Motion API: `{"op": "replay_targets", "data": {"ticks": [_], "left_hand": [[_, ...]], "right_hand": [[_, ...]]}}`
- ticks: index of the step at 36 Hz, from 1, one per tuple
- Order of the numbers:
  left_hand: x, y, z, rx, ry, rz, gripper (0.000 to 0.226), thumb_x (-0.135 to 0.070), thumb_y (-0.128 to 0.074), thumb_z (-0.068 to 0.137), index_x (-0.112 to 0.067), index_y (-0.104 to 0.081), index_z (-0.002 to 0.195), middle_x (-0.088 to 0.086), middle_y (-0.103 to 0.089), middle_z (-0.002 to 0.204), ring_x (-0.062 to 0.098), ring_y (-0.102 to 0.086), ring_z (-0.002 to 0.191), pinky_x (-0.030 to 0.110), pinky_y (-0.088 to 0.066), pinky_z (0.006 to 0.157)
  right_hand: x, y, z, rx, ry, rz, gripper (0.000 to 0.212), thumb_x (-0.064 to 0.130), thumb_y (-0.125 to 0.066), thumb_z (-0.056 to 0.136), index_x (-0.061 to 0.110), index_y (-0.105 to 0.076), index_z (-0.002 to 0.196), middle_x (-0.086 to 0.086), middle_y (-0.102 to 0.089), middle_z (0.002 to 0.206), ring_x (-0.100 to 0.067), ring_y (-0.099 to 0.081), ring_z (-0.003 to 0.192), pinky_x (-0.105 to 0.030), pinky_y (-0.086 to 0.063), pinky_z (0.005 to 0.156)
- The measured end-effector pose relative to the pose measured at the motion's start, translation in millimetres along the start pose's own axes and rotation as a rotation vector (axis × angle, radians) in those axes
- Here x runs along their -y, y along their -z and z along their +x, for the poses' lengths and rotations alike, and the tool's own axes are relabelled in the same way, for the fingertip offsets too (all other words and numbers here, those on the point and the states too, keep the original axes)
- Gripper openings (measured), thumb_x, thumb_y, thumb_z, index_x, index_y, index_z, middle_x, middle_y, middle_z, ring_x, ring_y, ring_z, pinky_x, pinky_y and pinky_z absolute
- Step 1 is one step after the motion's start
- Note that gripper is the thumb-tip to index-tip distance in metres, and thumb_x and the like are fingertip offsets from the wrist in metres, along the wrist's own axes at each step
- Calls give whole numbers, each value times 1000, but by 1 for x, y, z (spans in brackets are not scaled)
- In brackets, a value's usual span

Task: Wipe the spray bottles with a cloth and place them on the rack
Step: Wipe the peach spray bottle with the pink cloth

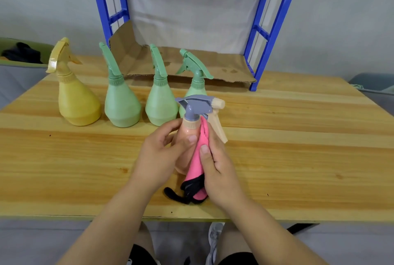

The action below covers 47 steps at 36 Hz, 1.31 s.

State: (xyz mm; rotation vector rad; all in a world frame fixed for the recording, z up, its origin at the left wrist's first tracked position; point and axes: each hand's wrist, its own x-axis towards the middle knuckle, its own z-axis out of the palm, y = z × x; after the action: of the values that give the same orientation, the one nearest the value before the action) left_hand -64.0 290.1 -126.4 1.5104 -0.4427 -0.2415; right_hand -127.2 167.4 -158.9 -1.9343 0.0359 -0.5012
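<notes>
Peach bottle point(187, 133), pink cloth point(197, 162) against it — tail near table's point(298, 158) front edge

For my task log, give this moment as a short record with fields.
left hand: grips peach spray bottle
right hand: holds pink cloth against that bottle
waiting on table: yellow bottle, left green bottle, middle green bottle, right green bottle
rack: blue, behind them; cardboard on its lower shelf, no bottle seen there

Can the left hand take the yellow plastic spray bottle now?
Probably not at once: the left hand holds the peach plastic spray bottle. The way over the wooden table to the yellow bottle looks free.
</notes>
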Motion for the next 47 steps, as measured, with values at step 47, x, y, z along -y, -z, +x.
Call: {"op": "replay_targets", "data": {"ticks": [47], "left_hand": [[20,9,-14,51,-7,231,63,-26,-79,73,-63,-42,107,-29,-55,117,-5,-56,107,17,-49,83]], "right_hand": [[1,9,8,42,-159,340,32,40,-38,98,40,-50,128,8,-60,129,-7,-57,119,-27,-47,99]]}}
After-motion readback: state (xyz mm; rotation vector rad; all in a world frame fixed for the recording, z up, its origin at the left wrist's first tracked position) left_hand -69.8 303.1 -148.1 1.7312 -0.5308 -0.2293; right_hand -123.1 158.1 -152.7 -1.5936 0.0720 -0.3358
